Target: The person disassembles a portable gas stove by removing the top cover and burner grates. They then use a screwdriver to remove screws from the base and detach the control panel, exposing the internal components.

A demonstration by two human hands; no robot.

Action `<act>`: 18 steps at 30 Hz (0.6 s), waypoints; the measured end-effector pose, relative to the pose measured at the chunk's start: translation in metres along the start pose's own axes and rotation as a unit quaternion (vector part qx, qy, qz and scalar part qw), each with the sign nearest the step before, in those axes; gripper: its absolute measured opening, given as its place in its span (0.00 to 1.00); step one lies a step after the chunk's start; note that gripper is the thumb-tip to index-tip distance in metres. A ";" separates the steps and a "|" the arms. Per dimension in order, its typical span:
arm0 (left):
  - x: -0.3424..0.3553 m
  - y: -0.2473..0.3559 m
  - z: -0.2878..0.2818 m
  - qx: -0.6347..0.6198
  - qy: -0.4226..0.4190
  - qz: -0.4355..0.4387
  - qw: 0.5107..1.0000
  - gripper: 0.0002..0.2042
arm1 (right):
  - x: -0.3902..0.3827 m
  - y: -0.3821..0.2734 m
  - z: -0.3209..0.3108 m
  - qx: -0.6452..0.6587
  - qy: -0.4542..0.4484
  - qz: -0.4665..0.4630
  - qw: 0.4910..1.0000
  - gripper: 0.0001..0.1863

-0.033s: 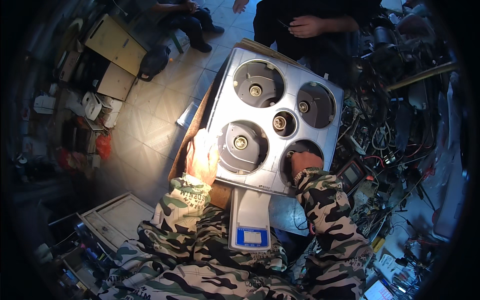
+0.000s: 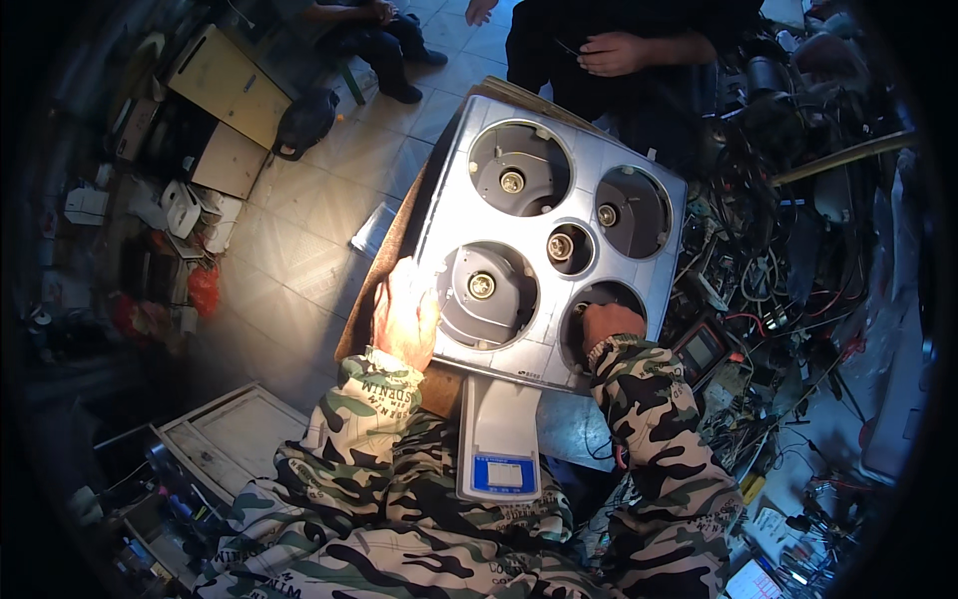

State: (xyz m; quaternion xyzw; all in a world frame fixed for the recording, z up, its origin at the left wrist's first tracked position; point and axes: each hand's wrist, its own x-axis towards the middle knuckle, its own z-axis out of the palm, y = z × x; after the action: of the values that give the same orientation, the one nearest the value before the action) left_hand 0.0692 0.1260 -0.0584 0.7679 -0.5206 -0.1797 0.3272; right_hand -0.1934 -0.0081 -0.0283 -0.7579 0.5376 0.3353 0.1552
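Note:
A square silver heat-lamp housing (image 2: 559, 290) lies tilted in front of me, with several large round openings and a smaller one in the middle. Brass-coloured lamp sockets (image 2: 482, 286) sit inside the openings. My left hand (image 2: 404, 314) grips the housing at its left edge, with the thumb side over the silver face. Inside the lower right opening is my right hand (image 2: 611, 321), its fingers curled beside the socket there. The fingertips are hidden, so what they pinch cannot be made out.
A white device with a blue display panel (image 2: 504, 473) sticks out under the housing's near edge. Tangled cables and a multimeter (image 2: 702, 345) crowd the right. At the far side, another person's hand (image 2: 611, 54) holds something thin. A wooden drawer (image 2: 232, 435) stands lower left.
The housing has shifted very slightly to the right. Both hands keep their places on it.

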 end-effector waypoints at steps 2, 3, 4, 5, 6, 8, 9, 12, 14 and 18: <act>0.000 0.003 -0.002 -0.026 0.007 -0.020 0.999 0.22 | 0.004 -0.006 0.001 -0.020 -0.005 0.007 1.000 0.12; 0.000 0.002 -0.001 -0.027 0.007 -0.017 0.999 0.23 | 0.005 -0.007 0.003 -0.028 -0.009 0.012 0.999 0.12; 0.001 0.003 0.000 -0.027 0.007 -0.014 1.000 0.23 | 0.005 -0.006 0.004 -0.033 -0.002 0.007 0.999 0.12; 0.002 0.006 -0.001 -0.049 0.019 -0.022 0.998 0.24 | 0.005 -0.006 0.006 -0.037 0.004 -0.001 0.999 0.11; 0.002 0.007 0.000 -0.043 0.019 -0.022 0.999 0.24 | 0.005 -0.005 0.009 -0.040 0.011 -0.008 0.999 0.11; 0.002 0.007 0.001 -0.031 0.018 -0.020 0.999 0.24 | 0.002 -0.011 0.026 -0.083 0.063 -0.015 0.994 0.08; 0.002 0.007 0.001 -0.034 0.019 -0.020 0.999 0.24 | 0.002 -0.012 0.033 -0.104 0.090 -0.019 0.990 0.07; 0.003 0.007 -0.002 -0.037 0.026 -0.017 0.999 0.24 | 0.007 0.001 0.034 -0.088 0.095 -0.111 0.985 0.07; 0.001 0.007 -0.002 -0.034 0.031 -0.009 0.999 0.25 | 0.012 0.012 0.035 -0.108 0.076 -0.165 0.977 0.07; 0.001 0.008 0.000 -0.060 0.024 -0.009 0.998 0.25 | 0.014 0.002 0.034 -0.127 0.026 -0.131 0.983 0.08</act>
State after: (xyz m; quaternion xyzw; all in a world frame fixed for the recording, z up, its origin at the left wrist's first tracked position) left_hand 0.0640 0.1225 -0.0526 0.7554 -0.4941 -0.1951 0.3836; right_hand -0.2044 0.0017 -0.0619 -0.8437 0.3910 0.3577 0.0860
